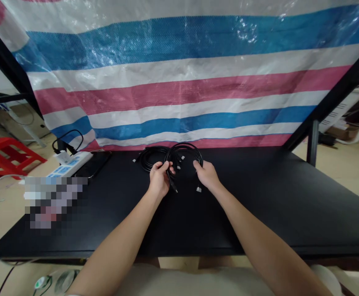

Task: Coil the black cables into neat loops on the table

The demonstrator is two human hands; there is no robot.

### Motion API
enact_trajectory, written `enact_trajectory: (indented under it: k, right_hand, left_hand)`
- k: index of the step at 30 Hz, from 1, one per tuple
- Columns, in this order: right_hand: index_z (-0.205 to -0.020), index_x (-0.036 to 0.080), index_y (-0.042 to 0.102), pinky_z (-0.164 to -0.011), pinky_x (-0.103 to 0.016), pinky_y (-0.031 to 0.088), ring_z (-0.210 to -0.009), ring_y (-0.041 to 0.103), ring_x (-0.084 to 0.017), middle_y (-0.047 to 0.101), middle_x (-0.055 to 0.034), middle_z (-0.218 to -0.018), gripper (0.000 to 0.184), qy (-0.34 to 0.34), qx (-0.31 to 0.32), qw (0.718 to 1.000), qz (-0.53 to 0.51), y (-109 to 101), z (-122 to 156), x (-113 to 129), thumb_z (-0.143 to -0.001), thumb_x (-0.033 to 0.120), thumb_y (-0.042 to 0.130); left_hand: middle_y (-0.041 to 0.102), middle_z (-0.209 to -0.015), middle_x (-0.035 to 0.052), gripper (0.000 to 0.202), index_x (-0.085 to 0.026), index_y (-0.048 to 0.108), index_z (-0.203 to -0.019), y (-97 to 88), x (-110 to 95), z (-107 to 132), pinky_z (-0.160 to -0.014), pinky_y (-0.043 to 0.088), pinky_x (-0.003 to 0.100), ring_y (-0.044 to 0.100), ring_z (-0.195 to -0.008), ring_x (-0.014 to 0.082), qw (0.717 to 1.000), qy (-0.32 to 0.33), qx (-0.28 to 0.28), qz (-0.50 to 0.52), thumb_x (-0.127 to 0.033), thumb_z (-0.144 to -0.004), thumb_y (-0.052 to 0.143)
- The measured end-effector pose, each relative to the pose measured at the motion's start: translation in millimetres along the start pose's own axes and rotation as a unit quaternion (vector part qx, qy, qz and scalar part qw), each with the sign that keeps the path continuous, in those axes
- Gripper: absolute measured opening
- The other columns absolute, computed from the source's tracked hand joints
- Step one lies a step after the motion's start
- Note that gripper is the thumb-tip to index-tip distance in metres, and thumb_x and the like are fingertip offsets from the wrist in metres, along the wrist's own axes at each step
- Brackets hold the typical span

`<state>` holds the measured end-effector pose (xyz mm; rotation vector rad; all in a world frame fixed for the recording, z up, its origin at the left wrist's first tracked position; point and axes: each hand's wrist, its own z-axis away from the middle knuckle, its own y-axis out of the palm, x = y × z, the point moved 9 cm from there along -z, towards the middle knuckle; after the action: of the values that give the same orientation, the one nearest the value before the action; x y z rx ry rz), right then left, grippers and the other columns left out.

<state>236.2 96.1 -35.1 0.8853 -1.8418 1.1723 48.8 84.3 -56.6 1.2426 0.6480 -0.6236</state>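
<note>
Blue, pink and white striped tarp hangs right behind the far edge of the black table. A red plastic stool sits on the floor off the left edge. A white power strip lies at the far-left corner, with a dark phone just beside it. The coiled black cables are near the middle of the far edge. The left hand is closed around the loops where they overlap, and the right hand grips the coil's right side. Small plug ends poke out by the hands.

I can't read any text from here: power strip markings too small, striped tarp carries no legible print
</note>
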Motion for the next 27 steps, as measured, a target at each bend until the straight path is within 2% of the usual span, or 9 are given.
enact_trajectory:
  k: [3, 5, 8, 11, 14, 18, 22, 24, 27]
  right_hand:
    - [-0.044, 0.025, 0.040, -0.051, -0.029, 0.034, -0.048, 0.049, -0.018, 0.047, 0.0003, -0.044, 0.038, -0.004, -0.024, 0.999, 0.022, -2, 2, 0, -0.074, 0.045, 0.052]
    - [-0.046, 0.025, 0.039, -0.051, -0.028, 0.034, -0.047, 0.048, -0.017, 0.047, 0.0004, -0.044, 0.038, -0.016, -0.037, 0.999, 0.032, -3, 4, 3, -0.074, 0.048, 0.051]
    - [-0.052, 0.025, 0.042, -0.052, -0.028, 0.035, -0.048, 0.049, -0.016, 0.049, 0.0008, -0.046, 0.033, -0.046, -0.034, 0.998, 0.033, 0, 9, 11, -0.076, 0.047, 0.049]
    - [-0.055, 0.025, 0.043, -0.054, -0.029, 0.037, -0.048, 0.051, -0.016, 0.052, 0.0008, -0.048, 0.029, -0.067, -0.010, 0.997, 0.036, 8, 12, 17, -0.078, 0.042, 0.047]
    - [-0.056, 0.026, 0.041, -0.056, -0.030, 0.038, -0.047, 0.051, -0.017, 0.051, 0.0010, -0.048, 0.026, -0.070, 0.018, 0.996, 0.053, 17, 13, 17, -0.077, 0.038, 0.049]
    - [-0.072, 0.025, 0.051, -0.060, -0.032, 0.041, -0.052, 0.054, -0.020, 0.054, 0.0004, -0.053, 0.010, -0.057, 0.006, 0.997, 0.050, 18, 14, 13, -0.076, 0.033, 0.047]
    - [-0.100, 0.022, 0.054, -0.063, -0.034, 0.043, -0.053, 0.055, -0.022, 0.054, 0.0013, -0.053, 0.025, -0.013, -0.003, 0.999, 0.050, 17, 15, 6, -0.078, 0.031, 0.045]
    - [-0.097, 0.022, 0.055, -0.063, -0.034, 0.042, -0.054, 0.056, -0.023, 0.054, 0.0011, -0.052, 0.022, -0.001, 0.004, 0.998, 0.069, 18, 14, 6, -0.079, 0.031, 0.046]
    - [-0.076, 0.023, 0.053, -0.060, -0.032, 0.041, -0.055, 0.056, -0.021, 0.055, -0.0012, -0.053, 0.011, 0.004, 0.025, 0.994, 0.104, 20, 14, 7, -0.080, 0.032, 0.046]
  left_hand:
    - [0.048, -0.055, -0.0074, 0.020, -0.020, 0.047, -0.073, 5.3, 8, 2, -0.044, 0.040, 0.020, 0.041, -0.040, 0.0055, 0.999, -0.029, 0.017, -0.005, -0.015, -0.072, 0.066]
    - [0.037, -0.049, -0.0091, 0.014, -0.018, 0.048, -0.072, 4.5, 15, 3, -0.040, 0.035, 0.018, 0.032, -0.036, 0.0043, 0.998, -0.061, 0.004, -0.016, -0.021, -0.079, 0.061]
    - [0.022, -0.044, -0.0112, 0.027, -0.018, 0.048, -0.066, -2.4, 20, 3, -0.035, 0.026, 0.017, 0.021, -0.034, 0.0037, 0.995, -0.088, -0.038, -0.037, -0.034, -0.086, 0.053]
    - [0.017, -0.043, -0.0120, 0.034, -0.018, 0.044, -0.062, -8.8, 15, 0, -0.033, 0.021, 0.016, 0.016, -0.033, 0.0034, 0.994, -0.075, -0.061, -0.055, -0.041, -0.086, 0.052]
    - [0.021, -0.042, -0.0118, 0.030, -0.018, 0.045, -0.063, -13.3, 5, -5, -0.033, 0.022, 0.016, 0.019, -0.032, 0.0034, 0.995, -0.036, -0.068, -0.066, -0.036, -0.086, 0.053]
    - [0.041, -0.048, -0.0095, 0.008, -0.020, 0.054, -0.080, -10.7, -11, -11, -0.035, 0.028, 0.017, 0.034, -0.035, 0.0056, 0.992, 0.069, -0.036, -0.104, -0.020, -0.076, 0.062]
    - [0.054, -0.059, -0.0060, 0.029, -0.021, 0.062, -0.094, -3.4, -17, -17, -0.036, 0.033, 0.019, 0.041, -0.037, 0.0059, 0.974, 0.136, 0.014, -0.180, -0.007, -0.069, 0.059]
    - [0.059, -0.065, -0.0042, 0.033, -0.021, 0.063, -0.098, -4.9, -18, -19, -0.036, 0.033, 0.019, 0.043, -0.037, 0.0055, 0.969, 0.155, 0.017, -0.193, -0.006, -0.069, 0.058]
    - [0.061, -0.066, -0.0032, 0.036, -0.021, 0.064, -0.104, -7.7, -24, -19, -0.039, 0.036, 0.019, 0.045, -0.038, 0.0062, 0.955, 0.180, 0.016, -0.234, -0.008, -0.071, 0.056]
